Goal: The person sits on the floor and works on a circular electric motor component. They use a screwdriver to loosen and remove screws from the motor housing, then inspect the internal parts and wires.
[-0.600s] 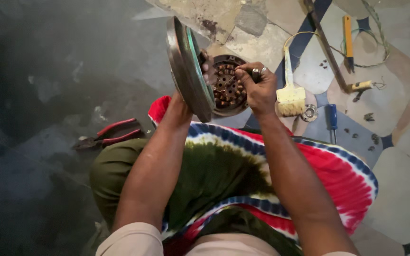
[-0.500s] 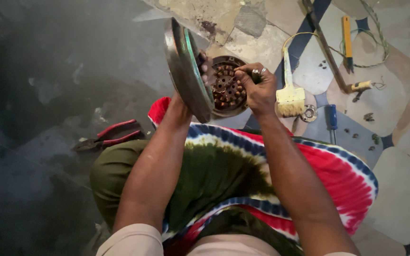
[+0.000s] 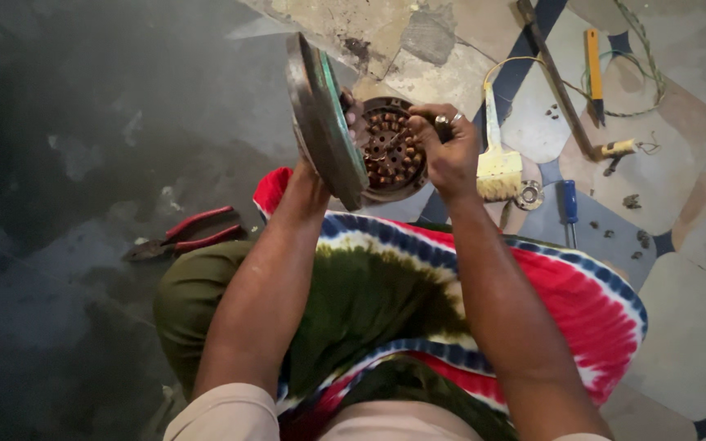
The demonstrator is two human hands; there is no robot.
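patterned floor (image 3: 696,327): pliers (image 3: 177,237), brush (image 3: 496,163); both hands (image 3: 447,151) grip the motor (image 3: 361,143).

both bare forearms reach forward from short pale sleeves and draw closer together toward the hands. the left hand (image 3: 314,186) is mostly hidden; only its wrist and heel show, with a few fingertips (image 3: 351,110) peeking out past its grip, so the hand looks wrapped around what it holds. the right hand (image 3: 449,151) is higher and just to the right of that grip, knuckles up, wrist bent slightly inward. its fingers are curled tight into a closed pinch at the thumb side. two rings (image 3: 449,120) sit on its fingers. the two hands are near each other but not touching.
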